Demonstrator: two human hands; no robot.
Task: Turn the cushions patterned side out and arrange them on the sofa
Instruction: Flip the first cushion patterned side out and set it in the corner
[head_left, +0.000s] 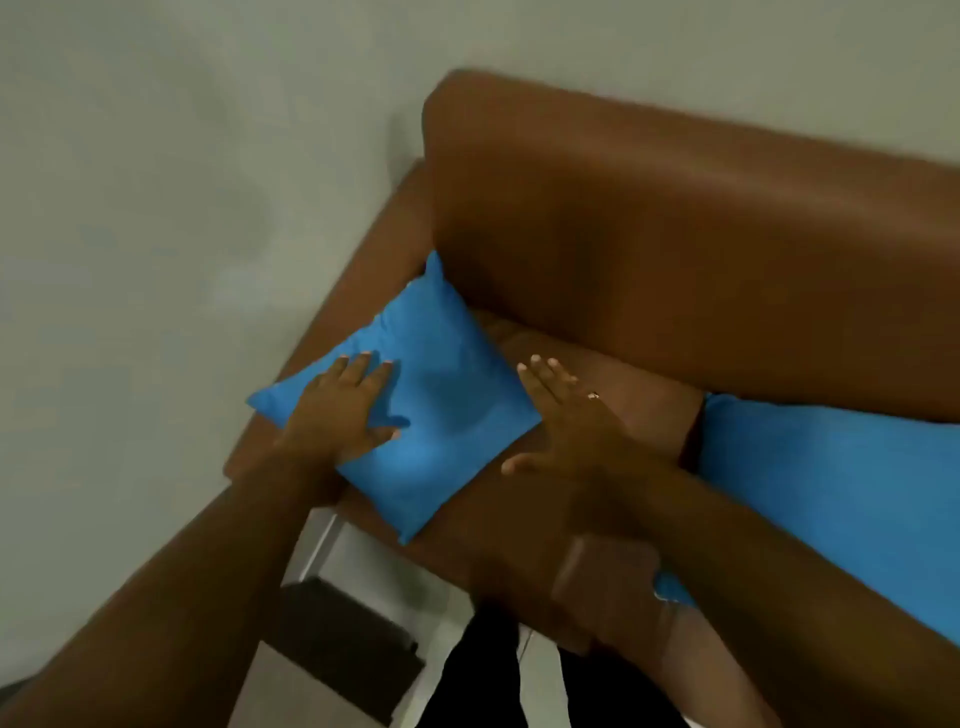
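A plain blue cushion (447, 395) leans in the left corner of the brown sofa (649, 218), against the armrest. No pattern shows on its visible face. My left hand (348, 410) lies flat on the cushion's left part, fingers spread. My right hand (566, 415) is open at the cushion's right edge, fingers straight, a ring on one finger. A second blue cushion (841, 493) lies on the seat to the right, partly behind my right forearm.
A grey wall (182, 182) rises behind and left of the sofa. Below the sofa's front edge are a pale tiled floor (322, 545), a dark low object (343, 644) and my dark trouser legs (478, 675).
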